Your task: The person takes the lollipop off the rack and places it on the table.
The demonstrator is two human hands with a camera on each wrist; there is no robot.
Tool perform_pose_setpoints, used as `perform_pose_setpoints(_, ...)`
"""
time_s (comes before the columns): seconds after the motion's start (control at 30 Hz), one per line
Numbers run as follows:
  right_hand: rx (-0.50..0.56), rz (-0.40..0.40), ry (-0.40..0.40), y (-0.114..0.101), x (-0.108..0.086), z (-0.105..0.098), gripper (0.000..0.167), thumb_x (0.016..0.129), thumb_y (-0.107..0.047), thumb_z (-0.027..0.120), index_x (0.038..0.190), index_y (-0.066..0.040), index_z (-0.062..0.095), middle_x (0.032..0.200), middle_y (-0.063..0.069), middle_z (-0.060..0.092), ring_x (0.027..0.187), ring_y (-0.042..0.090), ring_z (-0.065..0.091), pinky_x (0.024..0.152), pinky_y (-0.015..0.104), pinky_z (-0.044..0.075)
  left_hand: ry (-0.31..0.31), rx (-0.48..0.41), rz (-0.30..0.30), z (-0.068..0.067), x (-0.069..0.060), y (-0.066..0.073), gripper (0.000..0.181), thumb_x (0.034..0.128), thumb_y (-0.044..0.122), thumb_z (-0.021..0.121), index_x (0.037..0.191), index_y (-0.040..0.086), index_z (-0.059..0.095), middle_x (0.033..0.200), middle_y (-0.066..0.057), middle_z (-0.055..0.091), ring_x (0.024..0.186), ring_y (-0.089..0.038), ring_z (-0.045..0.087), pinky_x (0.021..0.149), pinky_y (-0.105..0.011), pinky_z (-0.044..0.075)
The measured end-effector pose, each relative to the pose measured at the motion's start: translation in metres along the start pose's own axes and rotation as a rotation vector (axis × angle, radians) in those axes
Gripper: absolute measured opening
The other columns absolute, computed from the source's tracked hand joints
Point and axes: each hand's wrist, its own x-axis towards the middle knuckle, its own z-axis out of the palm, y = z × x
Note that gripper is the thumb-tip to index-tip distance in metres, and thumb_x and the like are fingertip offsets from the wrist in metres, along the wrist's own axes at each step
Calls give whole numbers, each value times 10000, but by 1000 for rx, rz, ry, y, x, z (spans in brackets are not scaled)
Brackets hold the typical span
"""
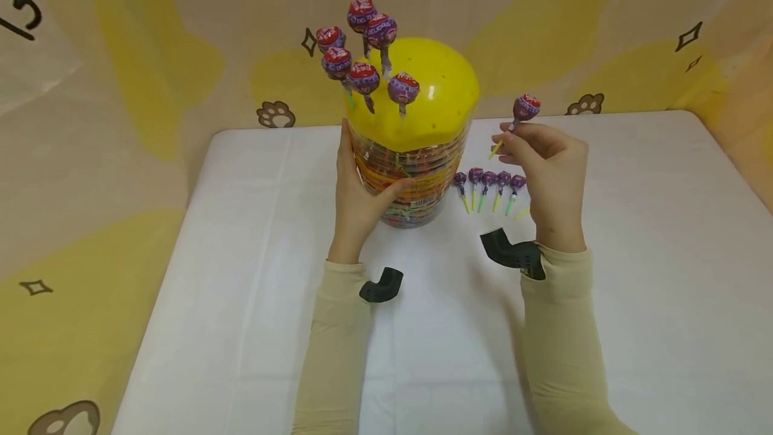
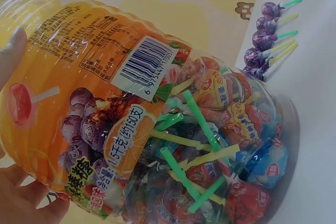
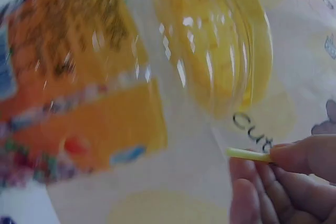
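A clear plastic lollipop jar [image 1: 417,170] with an orange label and a domed yellow lid [image 1: 443,86] stands tilted over the white table. Several purple-wrapped lollipops [image 1: 363,78] stick up from the left part of the lid. My left hand [image 1: 356,203] grips the jar's side, thumb across the front and fingers behind it. To the right of the jar, my right hand [image 1: 546,173] pinches a lollipop [image 1: 526,107] between thumb and fingers, candy upward. In the right wrist view its yellow stick [image 3: 249,155] points toward the jar without touching it. The jar holds many wrapped candies [image 2: 247,124].
Several purple lollipops [image 1: 488,182] lie in a row on the white tablecloth [image 1: 435,354], right of the jar and partly behind my right hand. A yellow patterned cloth backdrop [image 1: 543,25] rises behind the table. Black mounts [image 1: 510,252] sit at both wrists.
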Motion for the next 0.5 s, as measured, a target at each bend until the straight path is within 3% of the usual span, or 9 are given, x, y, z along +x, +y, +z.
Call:
perform_pose_setpoints(0.23,-95,218,-46,19,5,-39,60,827,-14,690,783,-9,730,806,56,695,611,147,660,624,217,563,2,5,8,0,0,0,1087,788,239,779,1526,162,-15,1568,-47,100,1418,-181,145,1146,-452,169)
perform_pose_setpoints(0.37,-204,326,-73,29,10,-61,63,836,-49,697,785,-36,731,779,18,691,601,118,661,624,199,558,0,-6,0,0,0,1,1077,794,241,773,1527,165,-12,1566,-45,104,1416,-172,149,1146,-447,171)
perform_pose_setpoints(0.5,-235,433,-122,40,13,-85,111,851,-39,676,753,-66,722,715,-5,690,589,107,663,611,192,555,1,-14,-14,0,0,2,1066,799,232,768,1527,164,-8,1565,-42,108,1415,-173,153,1146,-448,172)
